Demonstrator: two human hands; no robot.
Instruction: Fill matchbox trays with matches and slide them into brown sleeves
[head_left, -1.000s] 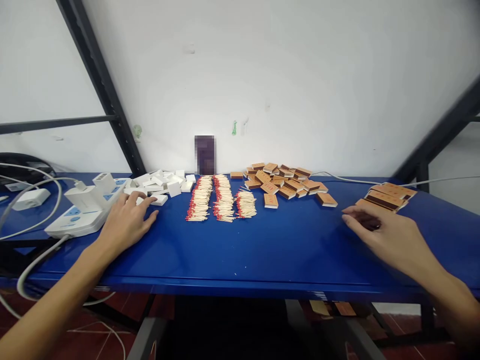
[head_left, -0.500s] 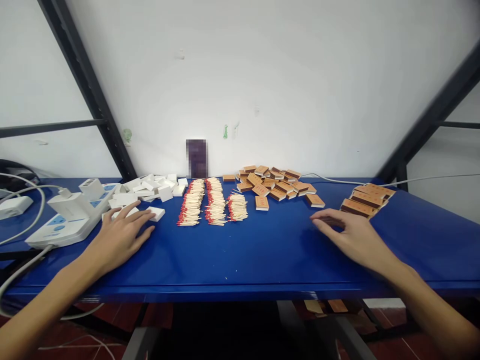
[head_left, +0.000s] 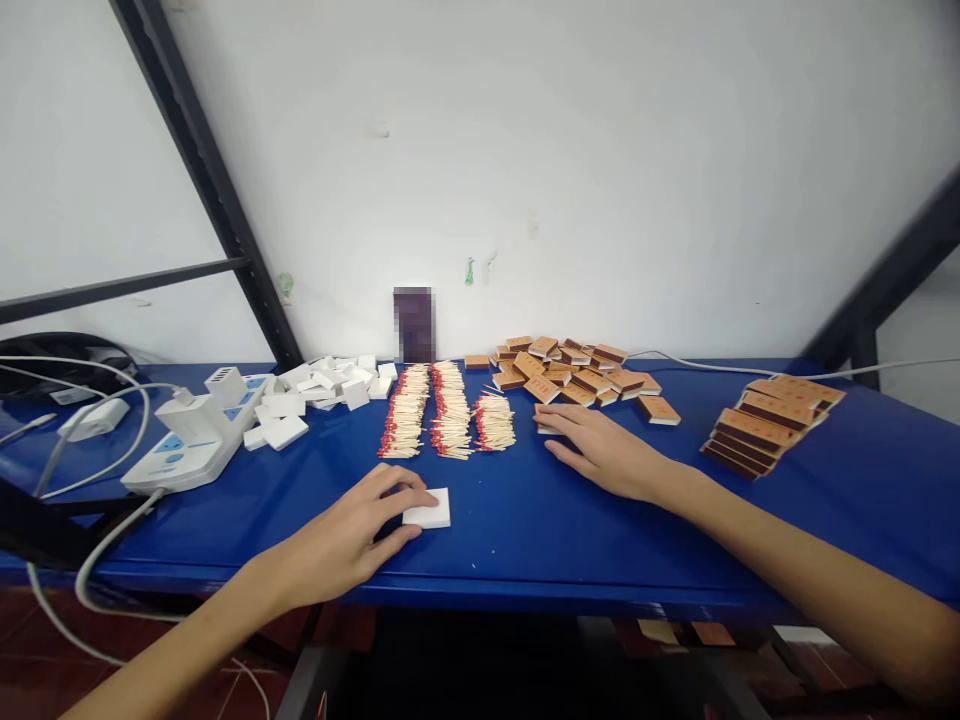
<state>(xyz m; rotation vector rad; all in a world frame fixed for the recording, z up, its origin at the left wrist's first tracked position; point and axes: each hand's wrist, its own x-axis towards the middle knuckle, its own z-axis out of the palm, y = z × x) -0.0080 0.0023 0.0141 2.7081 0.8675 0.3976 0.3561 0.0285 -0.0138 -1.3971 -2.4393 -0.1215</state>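
Near the table's front edge, my left hand (head_left: 356, 530) has its fingertips on a small flat white box (head_left: 433, 512), with the thumb at its near side. My right hand (head_left: 607, 450) reaches across to a tan matchbox (head_left: 549, 428), its fingers over the top and covering much of it. Between and behind the hands lie rows of red-tipped matches (head_left: 409, 410), the shortest row (head_left: 495, 422) closest to my right hand. A heap of tan matchboxes (head_left: 577, 375) is behind my right hand. More white boxes (head_left: 330, 380) are heaped at the back left.
A white power strip (head_left: 202, 455) with plugged-in chargers and cables stands on the left. Flat matchbox sleeves (head_left: 765, 425) lie overlapping on the right of the blue table (head_left: 525, 540). A pixelated dark object (head_left: 415, 325) leans on the wall. Black frame posts (head_left: 217, 190) rise at both sides.
My left hand has moved from the white heap to the front middle with a white box. My right hand has shifted left, from beside the sleeves to the matchbox. The view has turned slightly left.
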